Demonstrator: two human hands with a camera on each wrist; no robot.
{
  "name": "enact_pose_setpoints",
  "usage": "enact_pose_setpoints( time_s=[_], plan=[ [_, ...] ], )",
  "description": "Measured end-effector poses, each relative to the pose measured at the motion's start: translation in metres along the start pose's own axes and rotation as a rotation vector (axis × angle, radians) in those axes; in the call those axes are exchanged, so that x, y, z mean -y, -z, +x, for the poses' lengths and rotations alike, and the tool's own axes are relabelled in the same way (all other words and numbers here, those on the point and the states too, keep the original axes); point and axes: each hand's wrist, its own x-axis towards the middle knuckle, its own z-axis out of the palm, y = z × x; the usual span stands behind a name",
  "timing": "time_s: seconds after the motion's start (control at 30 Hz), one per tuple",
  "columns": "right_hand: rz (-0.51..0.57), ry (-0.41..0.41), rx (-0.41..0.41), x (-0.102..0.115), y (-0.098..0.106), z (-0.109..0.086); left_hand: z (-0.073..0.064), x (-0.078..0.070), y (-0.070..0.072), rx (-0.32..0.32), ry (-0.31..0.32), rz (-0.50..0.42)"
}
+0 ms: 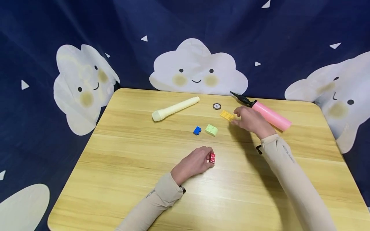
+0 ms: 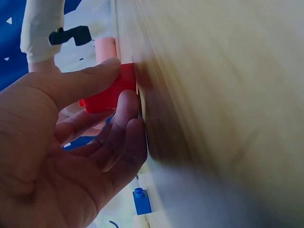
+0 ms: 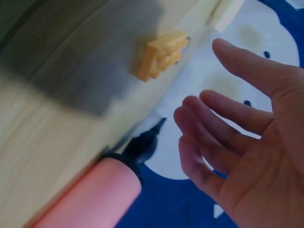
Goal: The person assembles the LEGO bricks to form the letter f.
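Note:
My left hand [image 1: 194,164] pinches a small red toy building brick [image 1: 212,158] between thumb and fingers, low over the table. In the left wrist view the red brick [image 2: 110,90] shows under the thumb, close to the tabletop. My right hand [image 1: 251,120] is over the far right part of the table, just beside a flat yellow building brick [image 1: 226,115]. Seen from the right wrist, its fingers are loosely bent with nothing between them, and the yellow brick [image 3: 162,53] lies apart from the fingertips.
Between the hands lie a blue brick [image 1: 197,130] and a pale green brick [image 1: 211,130]. Farther back are a round chip [image 1: 216,106], a pale yellow stick [image 1: 176,108] and a pink pump with black nozzle [image 1: 272,115]. A dark blue cloud-print curtain [image 1: 130,19] hangs behind the wooden table [image 1: 121,166].

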Motion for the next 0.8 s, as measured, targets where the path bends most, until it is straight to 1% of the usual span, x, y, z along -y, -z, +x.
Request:
enact_pose_setpoints(
  time_s=[0.1, 0.3, 0.47, 0.57, 0.8],
  plan=[
    [-0.004, -0.041, 0.007, -0.009, -0.005, 0.014, 0.000, 0.001, 0.000, 0.006, 0.001, -0.003],
    [0.007, -0.060, 0.037, -0.017, -0.019, 0.033, -0.001, 0.000, 0.000, 0.012, 0.015, -0.014],
    [0.028, -0.080, 0.053, -0.023, -0.028, 0.039, -0.002, -0.003, 0.000, 0.013, 0.035, -0.026],
    [0.029, -0.082, 0.058, -0.024, -0.030, 0.041, -0.002, -0.003, 0.000, 0.006, 0.040, -0.026],
    [-0.003, -0.067, 0.037, -0.025, -0.032, 0.042, -0.001, -0.001, 0.000, 0.009, 0.038, -0.023]
  ],
)
